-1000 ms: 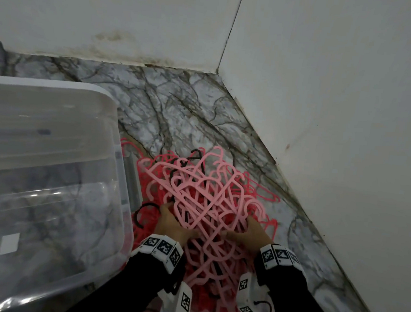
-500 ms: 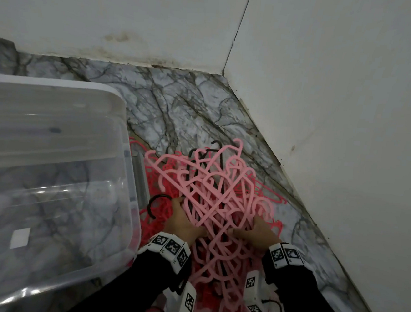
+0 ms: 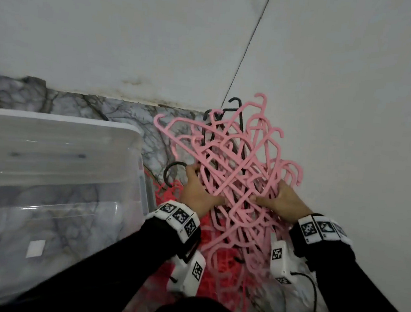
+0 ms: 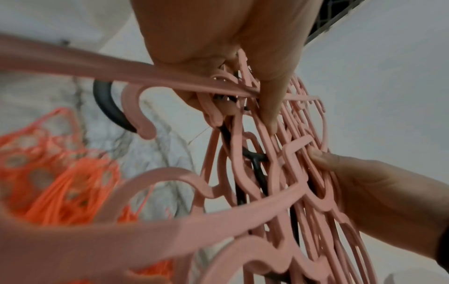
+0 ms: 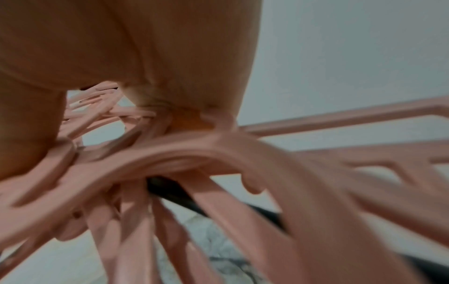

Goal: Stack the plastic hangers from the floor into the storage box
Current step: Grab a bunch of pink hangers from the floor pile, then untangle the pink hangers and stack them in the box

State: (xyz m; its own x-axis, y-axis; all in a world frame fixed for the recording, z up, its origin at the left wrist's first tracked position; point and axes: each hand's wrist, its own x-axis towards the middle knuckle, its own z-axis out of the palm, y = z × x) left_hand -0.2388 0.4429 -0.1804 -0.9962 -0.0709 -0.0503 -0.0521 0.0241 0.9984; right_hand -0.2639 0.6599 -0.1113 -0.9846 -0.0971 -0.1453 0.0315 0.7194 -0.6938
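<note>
A tangled bundle of pink hangers (image 3: pixel 235 168) with a few black hangers (image 3: pixel 236 108) caught in it is lifted off the floor, tilted up toward the wall corner. My left hand (image 3: pixel 196 192) grips its left side and my right hand (image 3: pixel 282 200) grips its right side, fingers curled round the bars. In the left wrist view the fingers (image 4: pixel 269 107) pinch several pink bars (image 4: pixel 243 173). The right wrist view shows blurred pink hangers (image 5: pixel 218 153) under the palm. Red-orange hangers (image 3: pixel 169 192) lie on the floor below. The clear storage box (image 3: pixel 61 118) stands at the left.
White walls meet in a corner just behind the bundle. The marble floor (image 3: pixel 119 111) shows between box and wall. A black cable (image 3: pixel 311 302) trails near my right wrist. The box has only a small white label (image 3: pixel 35 248) at its bottom.
Both hands have raised the pink bundle off the floor and tilted it upward toward the corner. The red-orange hangers stay on the floor.
</note>
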